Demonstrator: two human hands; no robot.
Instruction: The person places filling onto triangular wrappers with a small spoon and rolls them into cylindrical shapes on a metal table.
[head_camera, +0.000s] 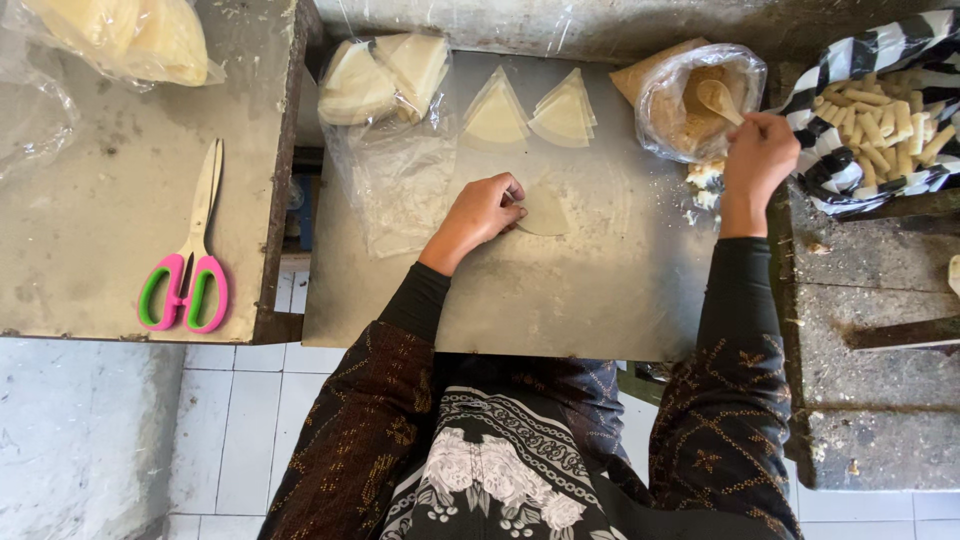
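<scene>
Centrally, left hand (487, 207) pins wrapper (543, 213); bare board (560, 300) stretches toward its near edge.

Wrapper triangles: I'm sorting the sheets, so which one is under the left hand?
The single wrapper nearest the person, pressed by the left hand. The two stacks lie untouched farther back.

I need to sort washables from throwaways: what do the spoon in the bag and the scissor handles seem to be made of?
The spoon, held by the right hand, looks like pale, matte wood, though light plastic is possible. The scissors have glossy pink and green handles, apparently plastic, with dull light blades, probably metal.
</scene>
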